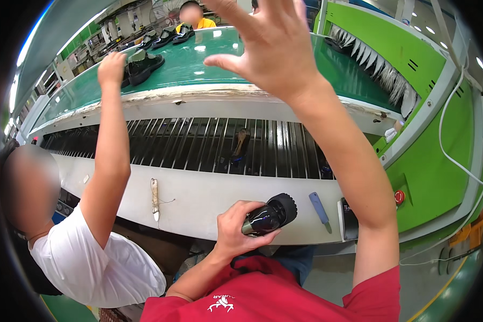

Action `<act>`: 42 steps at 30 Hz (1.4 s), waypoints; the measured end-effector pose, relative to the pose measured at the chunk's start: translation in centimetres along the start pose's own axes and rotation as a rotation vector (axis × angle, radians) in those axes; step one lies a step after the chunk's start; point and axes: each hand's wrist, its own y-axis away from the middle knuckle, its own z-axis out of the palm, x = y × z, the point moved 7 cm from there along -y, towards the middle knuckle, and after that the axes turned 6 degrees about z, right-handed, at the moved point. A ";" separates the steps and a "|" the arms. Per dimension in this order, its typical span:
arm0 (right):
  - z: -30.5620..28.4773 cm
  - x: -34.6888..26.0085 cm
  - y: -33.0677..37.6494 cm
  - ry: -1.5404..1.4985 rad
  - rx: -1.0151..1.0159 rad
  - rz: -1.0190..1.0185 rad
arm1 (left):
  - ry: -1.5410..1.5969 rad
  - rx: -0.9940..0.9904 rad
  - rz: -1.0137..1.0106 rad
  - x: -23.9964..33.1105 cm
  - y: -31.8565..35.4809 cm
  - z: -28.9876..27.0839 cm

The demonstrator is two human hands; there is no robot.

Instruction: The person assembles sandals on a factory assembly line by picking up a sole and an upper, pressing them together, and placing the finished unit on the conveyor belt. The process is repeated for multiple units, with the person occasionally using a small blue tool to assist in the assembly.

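Observation:
My left hand (235,228) is closed around a glossy black shoe (265,219) with a ridged dark sole, low over the pale front ledge. My right hand (276,51) is raised over the green conveyor belt (198,67), fingers spread and nothing in it. Its upper fingertips are cut off by the frame edge. On the ledge, right of the shoe, lies a blue-handled tool (317,206) with a short blade. Further left rests a slim tool with a wrapped handle (154,194) and a loose thread.
At left, a co-worker in a white shirt (91,263) reaches to black shoes (142,68) on the belt; more shoes (165,37) stand beyond. Metal bars (188,142) run below the belt. A green machine (440,123) with hanging strips (375,64) and a red button (399,197) stands right.

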 end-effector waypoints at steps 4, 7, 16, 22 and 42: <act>-3.3 4.9 0.5 -0.897 0.326 0.477 | -0.002 0.001 -0.014 -0.1 0.1 -0.1; -1.6 4.4 3.9 -1.717 0.255 1.118 | 0.042 0.018 -0.021 -0.3 -0.4 0.2; -3.2 -1.0 4.4 -1.179 -0.181 0.641 | 0.031 0.025 -0.041 -0.2 0.1 -0.5; -3.3 -1.5 3.9 -0.538 -0.156 0.407 | 0.018 -0.006 -0.012 -0.1 -0.2 -0.2; -18.6 -2.2 18.2 -1.112 -1.286 0.654 | 0.155 0.041 -0.081 -1.8 -0.2 -0.2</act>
